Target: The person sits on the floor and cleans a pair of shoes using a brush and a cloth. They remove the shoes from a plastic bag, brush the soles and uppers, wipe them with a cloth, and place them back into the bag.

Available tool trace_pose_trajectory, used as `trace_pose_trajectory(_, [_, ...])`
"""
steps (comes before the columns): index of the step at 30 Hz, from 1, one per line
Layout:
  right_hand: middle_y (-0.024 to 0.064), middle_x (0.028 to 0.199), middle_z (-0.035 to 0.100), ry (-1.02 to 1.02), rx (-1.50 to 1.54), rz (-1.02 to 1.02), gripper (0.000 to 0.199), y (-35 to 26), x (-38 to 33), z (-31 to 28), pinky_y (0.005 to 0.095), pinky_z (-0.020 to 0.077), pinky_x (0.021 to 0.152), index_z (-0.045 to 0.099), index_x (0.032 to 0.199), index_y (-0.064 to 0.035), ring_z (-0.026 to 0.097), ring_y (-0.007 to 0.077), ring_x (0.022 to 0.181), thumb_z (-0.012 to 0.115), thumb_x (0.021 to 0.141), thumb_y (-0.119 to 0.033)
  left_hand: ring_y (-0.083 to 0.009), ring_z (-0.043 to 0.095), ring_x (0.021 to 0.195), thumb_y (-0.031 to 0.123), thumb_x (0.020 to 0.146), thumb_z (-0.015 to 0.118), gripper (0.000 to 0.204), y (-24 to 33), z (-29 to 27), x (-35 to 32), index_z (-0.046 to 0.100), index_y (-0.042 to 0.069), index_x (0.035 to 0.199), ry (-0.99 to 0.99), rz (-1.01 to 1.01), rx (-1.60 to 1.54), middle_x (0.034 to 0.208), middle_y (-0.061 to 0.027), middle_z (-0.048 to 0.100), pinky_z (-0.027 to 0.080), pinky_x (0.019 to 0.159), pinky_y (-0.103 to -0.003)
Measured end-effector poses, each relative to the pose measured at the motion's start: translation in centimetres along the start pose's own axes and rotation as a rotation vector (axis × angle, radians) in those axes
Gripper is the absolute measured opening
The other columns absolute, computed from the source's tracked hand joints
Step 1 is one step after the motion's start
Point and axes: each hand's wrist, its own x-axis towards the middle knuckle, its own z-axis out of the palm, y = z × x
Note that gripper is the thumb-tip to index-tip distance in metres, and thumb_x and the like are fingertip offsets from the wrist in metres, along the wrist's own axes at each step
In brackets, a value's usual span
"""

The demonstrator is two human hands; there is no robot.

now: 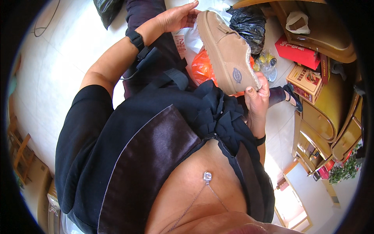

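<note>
In the upper middle of the frame a tan suede shoe [228, 50] with a thick pale sole is held up between both hands, its toe end toward the top and its heel toward the right of centre. The left hand [177, 17], at the top centre, has its fingers curled against the toe end, touching the upper edge of the shoe; a black band [136, 39] sits on that wrist. The right hand [257, 95], just right of centre, is closed round the heel end, thumb pressed on the sole side and fingers wrapped behind it. Behind the shoe lie an orange plastic bag [202, 68], a white plastic bag [191, 39] with red print, and a crumpled black plastic bag [249, 23] in the upper right. Further right, red and yellowish cartons [306, 80] rest against golden-brown wooden furniture [331, 113]. A pale tiled floor [58, 70] fills the left of the frame, and the person's black garment [128, 148] takes up the lower centre.
</note>
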Motion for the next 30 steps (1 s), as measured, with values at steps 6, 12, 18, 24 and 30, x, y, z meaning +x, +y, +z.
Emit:
trace_pose_trajectory(6, [0.0061,0.113,0.06,0.001,0.216,0.088,0.04,1.6,1.5,0.8,0.0311,0.0436,0.095,0.054,0.12,-0.0002,0.057,0.0147,0.104,0.074,0.086,-0.008,-0.0223,0.065,0.099,0.049,0.101,0.045,0.047,0.0,-2.0,1.2,0.064,0.006,0.109,0.02,-0.029,-0.052,0.106,-0.0078,0.07,0.049,0.093,-0.036])
trace_pose_trajectory(12, [0.0042,0.109,0.059,-0.079,0.113,0.054,0.032,2.6,2.1,0.2,0.0307,0.0433,0.094,0.057,0.112,-0.0017,0.057,0.0142,0.103,0.074,0.085,-0.006,-0.0214,0.065,0.101,0.045,0.102,0.046,0.043,-0.2,-2.3,1.8,0.064,0.007,0.11,-0.018,0.01,-0.075,0.107,-0.0068,0.07,0.048,0.094,-0.037])
trace_pose_trajectory(18, [0.0043,0.094,0.054,-0.21,-0.462,-0.09,0.031,1.1,3.0,0.4,0.0276,0.0428,0.08,0.055,0.087,-0.0041,0.053,0.015,0.088,0.083,0.075,-0.009,-0.0238,0.064,0.106,0.036,0.101,0.05,0.038,0.1,-1.3,1.1,0.063,0.006,0.119,-0.059,0.104,-0.089,0.115,-0.0083,0.069,0.048,0.097,-0.041])
trace_pose_trajectory(24, [0.0091,0.087,0.057,-0.441,-1.004,-0.261,0.025,0.7,2.5,2.2,0.0368,0.0489,0.074,0.059,0.079,-0.0052,0.058,0.0296,0.084,0.079,0.066,-0.004,-0.0155,0.065,0.1,0.023,0.094,0.065,0.029,0.7,-1.2,0.7,0.067,0.006,0.117,-0.105,0.319,0.037,0.107,-0.0049,0.07,0.049,0.094,-0.032])
trace_pose_trajectory(30, [0.0083,0.087,0.056,-0.44,-1.153,-0.273,0.024,0.9,1.3,2.4,0.0396,0.0474,0.074,0.057,0.079,-0.0064,0.055,0.0312,0.084,0.073,0.063,0.0,-0.0123,0.064,0.092,0.016,0.093,0.066,0.021,1.2,-0.5,-1.3,0.067,0.007,0.112,-0.056,0.3,0.07,0.1,-0.0014,0.068,0.051,0.086,-0.028])
